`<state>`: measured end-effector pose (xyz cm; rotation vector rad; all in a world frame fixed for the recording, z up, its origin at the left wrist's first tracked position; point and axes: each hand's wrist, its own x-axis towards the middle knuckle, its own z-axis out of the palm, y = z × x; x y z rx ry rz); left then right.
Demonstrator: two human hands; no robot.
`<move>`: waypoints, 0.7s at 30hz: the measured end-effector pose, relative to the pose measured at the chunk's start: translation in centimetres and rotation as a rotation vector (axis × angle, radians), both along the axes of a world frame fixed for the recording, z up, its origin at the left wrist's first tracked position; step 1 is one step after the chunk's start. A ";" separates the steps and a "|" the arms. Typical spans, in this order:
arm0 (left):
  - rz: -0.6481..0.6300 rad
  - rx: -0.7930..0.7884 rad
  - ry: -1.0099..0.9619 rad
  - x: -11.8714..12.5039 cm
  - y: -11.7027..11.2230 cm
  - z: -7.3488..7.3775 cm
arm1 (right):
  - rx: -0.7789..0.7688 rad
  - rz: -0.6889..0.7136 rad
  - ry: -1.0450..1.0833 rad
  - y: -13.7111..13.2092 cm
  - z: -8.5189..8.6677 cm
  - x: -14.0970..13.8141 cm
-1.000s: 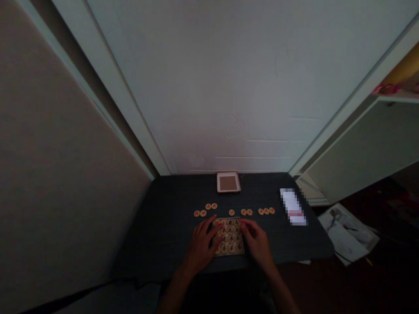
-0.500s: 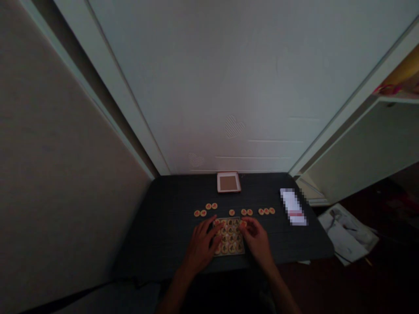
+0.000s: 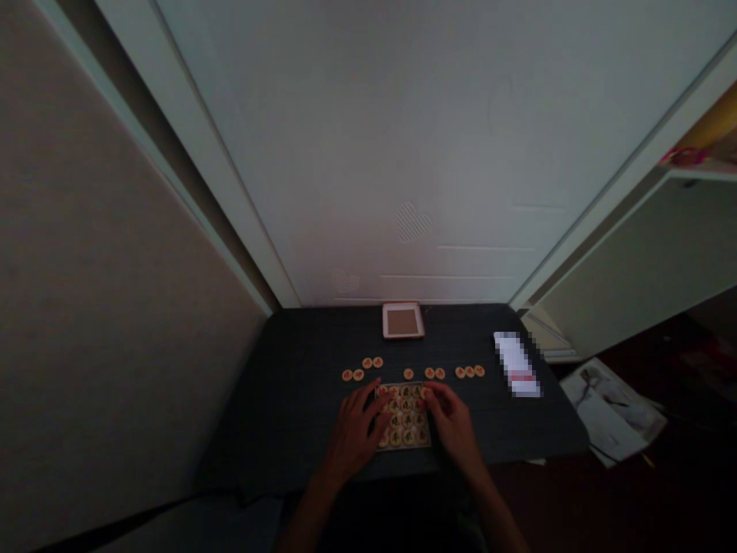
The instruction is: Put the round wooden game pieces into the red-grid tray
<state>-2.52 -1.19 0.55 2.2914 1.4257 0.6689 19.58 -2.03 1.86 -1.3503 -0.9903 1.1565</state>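
A small square tray (image 3: 427, 443) filled with several round wooden game discs lies near the front edge of a dark table (image 3: 288, 399). My left hand (image 3: 355, 426) rests against the tray's left side, fingers spread flat. My right hand (image 3: 453, 421) sits at the tray's right side, its fingertips curled at a disc (image 3: 424, 392) in the top right corner. Whether it grips that disc is too dim to tell. A row of loose discs (image 3: 434, 373) lies just beyond the tray.
An empty square lid or box (image 3: 403, 320) stands at the table's back edge by the wall. A blurred white object (image 3: 517, 363) lies at the right. Papers (image 3: 610, 415) lie on the floor to the right. Walls close in left and behind.
My right hand has shifted slightly, with its fingertips moving at the tray's top right corner. The left hand has stayed in place.
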 end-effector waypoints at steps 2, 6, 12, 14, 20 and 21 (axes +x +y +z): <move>0.000 -0.010 0.002 0.0 0.0 -0.1 | -0.018 0.038 0.022 0.0 -0.1 -0.1; 0.004 -0.021 0.010 -0.1 0.0 -0.1 | -0.029 0.085 0.030 0.1 -0.6 -0.2; -0.002 -0.003 0.026 -0.1 0.1 -0.2 | 0.006 0.084 -0.061 0.4 -1.0 -0.2; 0.003 0.004 0.034 -0.1 0.1 -0.1 | 0.012 0.077 -0.111 0.5 -1.2 -0.2; 0.005 0.022 0.035 -0.1 0.0 0.0 | 0.053 0.081 -0.170 1.1 -1.7 0.0; 0.004 0.024 0.031 -0.1 0.0 -0.1 | 0.068 0.081 -0.186 1.2 -1.7 0.0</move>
